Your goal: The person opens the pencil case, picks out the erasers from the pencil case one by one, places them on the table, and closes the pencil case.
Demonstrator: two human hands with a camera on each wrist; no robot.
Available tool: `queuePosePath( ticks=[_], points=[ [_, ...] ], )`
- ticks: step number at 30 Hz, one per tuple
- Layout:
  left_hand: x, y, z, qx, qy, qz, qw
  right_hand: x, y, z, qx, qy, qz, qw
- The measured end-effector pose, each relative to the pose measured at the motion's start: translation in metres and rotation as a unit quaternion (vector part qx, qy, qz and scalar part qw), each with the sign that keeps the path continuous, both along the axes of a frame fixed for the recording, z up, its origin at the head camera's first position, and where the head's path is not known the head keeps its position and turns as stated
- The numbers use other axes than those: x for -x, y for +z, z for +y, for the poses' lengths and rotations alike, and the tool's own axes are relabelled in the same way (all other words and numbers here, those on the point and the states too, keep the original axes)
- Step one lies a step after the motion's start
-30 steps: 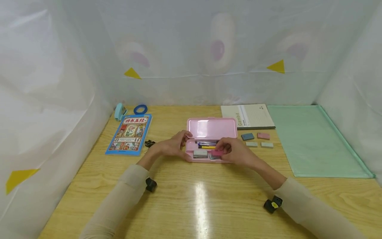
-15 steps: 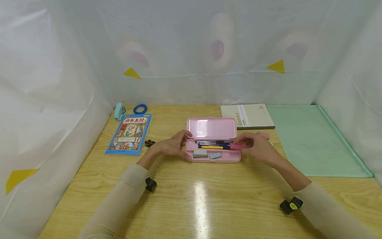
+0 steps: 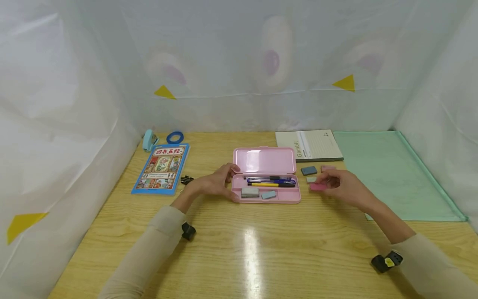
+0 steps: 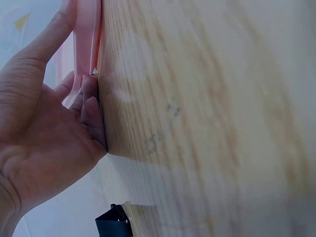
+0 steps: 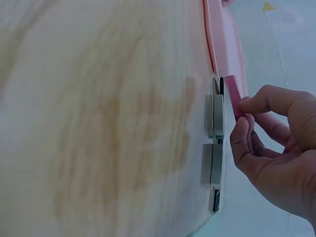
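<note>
An open pink pencil case (image 3: 288,195) lies mid-table with its lid tipped back. In it are several pens (image 3: 271,183), a whitish eraser (image 3: 250,192) and a small light-blue eraser (image 3: 269,194). My left hand (image 3: 215,182) grips the case's left end, thumb at the front and fingers toward the hinge. To the right of the case, my right hand (image 3: 349,190) pinches a bright pink eraser (image 3: 317,187) between thumb and fingertips. Close by lie a dark blue eraser (image 3: 309,170), a dull pink one (image 3: 328,168) and two pale ones (image 5: 218,116), partly hidden by the hand in the head view.
A blue-bordered book (image 3: 161,169), light-blue stapler (image 3: 149,140), blue tape roll (image 3: 174,137) and black binder clip (image 3: 186,180) lie on the left. Behind the erasers is a Gambit notebook (image 3: 317,144). A pale green translucent sheet (image 3: 399,176) covers the right side.
My right hand has lifted the bright pink eraser from the case and carried it rightward, over to the table erasers. My left hand stays at the case's left end.
</note>
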State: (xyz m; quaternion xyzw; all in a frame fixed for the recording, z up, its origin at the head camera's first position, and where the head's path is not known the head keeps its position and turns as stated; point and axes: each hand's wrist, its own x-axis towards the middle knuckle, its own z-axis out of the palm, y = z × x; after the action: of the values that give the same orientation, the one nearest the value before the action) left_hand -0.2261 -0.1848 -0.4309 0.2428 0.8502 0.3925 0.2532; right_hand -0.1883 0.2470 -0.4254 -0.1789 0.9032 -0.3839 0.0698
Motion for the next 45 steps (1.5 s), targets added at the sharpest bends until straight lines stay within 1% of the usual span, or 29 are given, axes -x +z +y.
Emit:
queuePosePath(
  ticks=[10, 14, 17, 20, 23, 27, 29, 34, 38, 45],
  points=[
    [0.000, -0.001, 0.000, 0.005, 0.003, 0.000, 1.0000, 0.003, -0.004, 0.001, 0.003, -0.001, -0.011, 0.9999],
    [0.001, -0.002, 0.000, 0.008, 0.005, -0.001, 1.0000, 0.002, -0.001, -0.002, 0.007, -0.008, -0.015, 0.9998],
    [0.000, -0.003, -0.001, 0.010, 0.005, -0.001, 0.9999, 0.002, 0.002, -0.006, 0.021, -0.007, -0.026, 0.9994],
    [0.000, -0.003, -0.001, 0.012, 0.003, 0.002, 0.9999, 0.002, 0.005, -0.011, 0.046, 0.005, -0.039, 0.9982],
    [-0.001, -0.001, 0.000, 0.011, 0.004, 0.003, 0.9999, 0.003, 0.006, -0.019, 0.069, 0.024, -0.037, 0.9966],
    [-0.001, -0.001, 0.000, 0.012, 0.006, 0.002, 0.9999, 0.004, 0.005, -0.033, 0.074, 0.048, -0.023, 0.9959],
    [-0.001, -0.001, 0.000, 0.013, 0.006, 0.001, 0.9999, 0.005, 0.004, -0.042, 0.078, 0.059, -0.026, 0.9948],
    [-0.001, -0.002, -0.001, 0.009, 0.006, 0.000, 0.9999, 0.007, -0.002, -0.065, 0.097, 0.086, -0.054, 0.9900],
    [-0.001, -0.002, -0.001, 0.005, 0.006, -0.001, 1.0000, 0.007, -0.005, -0.083, 0.096, 0.114, -0.056, 0.9872],
    [-0.001, -0.001, -0.001, -0.003, 0.001, 0.003, 1.0000, 0.008, -0.005, -0.106, 0.075, 0.152, -0.034, 0.9849]
  ],
)
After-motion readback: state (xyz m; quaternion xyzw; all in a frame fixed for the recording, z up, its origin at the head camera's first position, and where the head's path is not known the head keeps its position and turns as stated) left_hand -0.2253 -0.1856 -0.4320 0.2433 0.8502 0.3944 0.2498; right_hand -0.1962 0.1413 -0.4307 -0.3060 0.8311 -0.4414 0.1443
